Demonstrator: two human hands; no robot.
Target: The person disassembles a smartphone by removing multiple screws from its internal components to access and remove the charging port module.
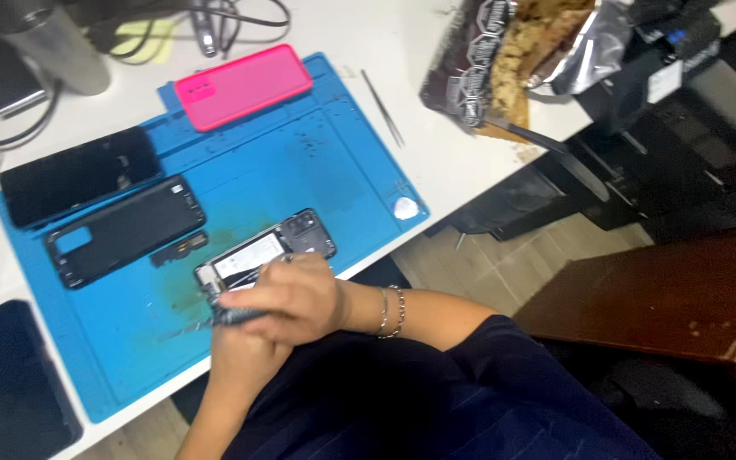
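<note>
White desk surface (436, 162) is covered in its middle by a large blue silicone work mat (283, 162), and a wooden floor is seen beside the desk edge.

Nearest to the camera, the right hand (287, 300), with thin metal bracelets (392, 311) on its wrist, is curled over the lower end of an opened black smartphone with its inner parts exposed (270, 247). The fingers are pressed together around a slim dark tool (236, 317), which is held low against the phone. The left hand (240, 353) is placed under the right one, at the near edge of the mat; its fingers are hidden, so it cannot be told if they are spread or closed. The opened phone lies on the mat, close to its near edge, tilted.

Just beside it, a small dark part (179, 249) is laid on the mat. A little further, a black plastic phone frame (125, 232) and a dark phone screen (78, 175) are placed side by side. A small white pick (405, 208) rests at the mat's right corner.

Farther away, a pink rectangular phone back cover (243, 85) is seen at the far edge of the mat, and thin metal tweezers (382, 108) lie on the desk to its right. At the far side, an open foil snack bag (513, 60) and a grey metal cylinder (53, 43) are standing.
</note>
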